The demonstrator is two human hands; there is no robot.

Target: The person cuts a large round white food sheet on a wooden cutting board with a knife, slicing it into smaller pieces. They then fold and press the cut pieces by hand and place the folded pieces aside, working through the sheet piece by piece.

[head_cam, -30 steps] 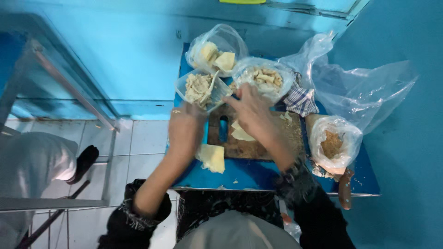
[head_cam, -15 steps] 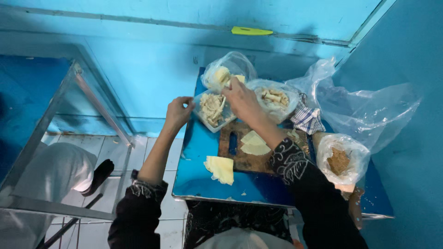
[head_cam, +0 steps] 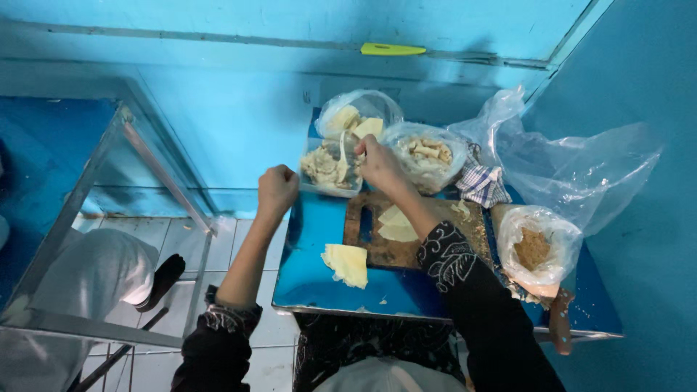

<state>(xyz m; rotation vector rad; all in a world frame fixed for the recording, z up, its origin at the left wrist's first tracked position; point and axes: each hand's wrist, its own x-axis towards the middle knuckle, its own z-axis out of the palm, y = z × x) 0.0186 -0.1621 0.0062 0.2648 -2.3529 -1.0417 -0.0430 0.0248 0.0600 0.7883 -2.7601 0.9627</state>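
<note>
My right hand (head_cam: pixel 379 164) is closed around a white spoon (head_cam: pixel 342 161) whose bowl dips into a clear plastic tub of pale shredded filling (head_cam: pixel 325 168). My left hand (head_cam: pixel 277 190) is a closed fist beside the tub's left wall; whether it touches the tub I cannot tell. Thin yellow dough sheets (head_cam: pixel 396 223) lie on a wooden cutting board (head_cam: pixel 383 250) just below my right wrist. A stack of the same sheets (head_cam: pixel 347 263) rests on the blue table (head_cam: pixel 312 279) to the board's left.
Behind the tub stand a bag of pale chunks (head_cam: pixel 357 116) and a bag of shredded food (head_cam: pixel 427 154). A checked cloth (head_cam: pixel 482 184), a large empty clear bag (head_cam: pixel 581 167) and a bag of brown crumbs (head_cam: pixel 536 250) lie right. A yellow-handled knife (head_cam: pixel 392 49) rests on the wall ledge.
The view has shifted down and left. My right hand has settled over the tub with the spoon dipped in, and my left fist has moved slightly away from the tub's left side.
</note>
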